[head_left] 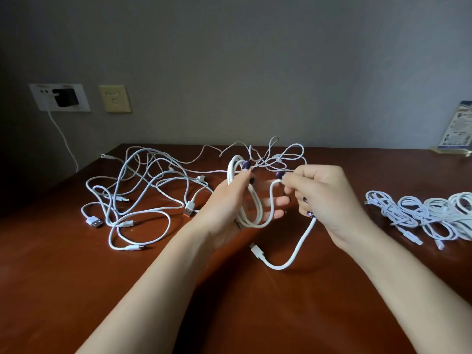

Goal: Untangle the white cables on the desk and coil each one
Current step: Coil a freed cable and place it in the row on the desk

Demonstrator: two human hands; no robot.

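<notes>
The left hand is raised above the middle of the dark reddish-brown wooden desk, thumb and forefinger curled round several loops of a thin white charging cable, the other fingers nearly straight; the right hand, just beside it, pinches the same cable between thumb and forefinger, the rest curled; the cable's free end hangs down to the surface; a loose tangle of white cables sprawls toward the far left corner; bundled white cable coils lie at the right edge.
</notes>
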